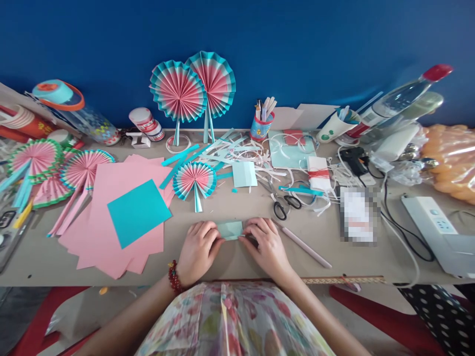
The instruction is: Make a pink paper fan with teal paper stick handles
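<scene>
A small pale green sheet of paper point(230, 230) lies at the front of the table between my hands, its lower edge turned up. My left hand point(200, 249) pinches its left end, fingers bent over the paper and thumb along the lower edge. At the right end my right hand point(266, 247) grips it the same way. Just beyond stands a small pleated paper fan point(195, 180) in pink and teal. A square of pale paper point(244, 174) lies behind the hands. Black-handled scissors point(284, 205) rest to the right, near a pale pink stick-like pen point(304, 247).
Pink sheets point(148, 237) with a teal square point(139, 212) on top spread at left. Paper strips point(237, 151) are heaped at the back, below two large fans point(178, 91). A glue gun point(354, 160), cables and a power strip point(434, 217) lie at right.
</scene>
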Demonstrator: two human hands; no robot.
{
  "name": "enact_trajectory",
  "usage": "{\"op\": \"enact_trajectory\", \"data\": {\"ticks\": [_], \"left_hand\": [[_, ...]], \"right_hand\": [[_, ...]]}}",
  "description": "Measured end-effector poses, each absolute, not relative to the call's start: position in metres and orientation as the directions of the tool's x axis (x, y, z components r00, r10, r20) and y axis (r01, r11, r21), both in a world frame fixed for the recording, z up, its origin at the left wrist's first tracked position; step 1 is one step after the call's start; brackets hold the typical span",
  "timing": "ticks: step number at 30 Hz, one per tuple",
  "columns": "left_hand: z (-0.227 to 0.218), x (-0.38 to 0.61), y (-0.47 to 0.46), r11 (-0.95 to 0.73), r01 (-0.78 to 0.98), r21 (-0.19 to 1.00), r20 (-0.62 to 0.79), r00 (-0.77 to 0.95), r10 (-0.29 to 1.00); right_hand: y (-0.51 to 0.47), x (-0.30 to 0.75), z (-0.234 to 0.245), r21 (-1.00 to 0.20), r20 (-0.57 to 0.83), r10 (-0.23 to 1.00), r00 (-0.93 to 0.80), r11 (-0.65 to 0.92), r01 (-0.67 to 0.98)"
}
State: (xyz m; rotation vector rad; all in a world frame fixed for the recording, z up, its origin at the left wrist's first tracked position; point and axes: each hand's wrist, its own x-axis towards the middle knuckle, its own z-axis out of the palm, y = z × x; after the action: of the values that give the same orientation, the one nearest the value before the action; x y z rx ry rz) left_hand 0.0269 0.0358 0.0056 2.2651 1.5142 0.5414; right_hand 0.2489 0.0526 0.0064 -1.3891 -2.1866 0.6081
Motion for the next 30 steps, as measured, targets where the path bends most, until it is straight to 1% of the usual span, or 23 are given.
{"op": "enact_trajectory", "data": {"ticks": [8,13,19,30], "left_hand": [[0.0073,0.0291,0.0353,-0.336,0.802,0.493,0.105,0.329,0.939],[0.0091,0.0299,0.0353,-0.333,0.804,0.492,0.096,0.331,0.939],[0.0122,0.0308,0.036,-0.331,0.824,0.46,0.071,0.338,0.939],[0.0089,0.0306,0.0359,-0.329,0.823,0.463,0.095,0.323,0.942]], "right_hand": [[0.0529,0.2462,0.0086,-0.554,0.129,0.926,-0.353,0.363,0.749],[0.0532,0.2454,0.0119,-0.561,0.1,0.93,-0.354,0.346,0.752],[0.0536,0.2456,0.0108,-0.565,0.089,0.931,-0.353,0.339,0.752],[0.0541,0.2449,0.0127,-0.552,0.098,0.928,-0.358,0.35,0.757]]}}
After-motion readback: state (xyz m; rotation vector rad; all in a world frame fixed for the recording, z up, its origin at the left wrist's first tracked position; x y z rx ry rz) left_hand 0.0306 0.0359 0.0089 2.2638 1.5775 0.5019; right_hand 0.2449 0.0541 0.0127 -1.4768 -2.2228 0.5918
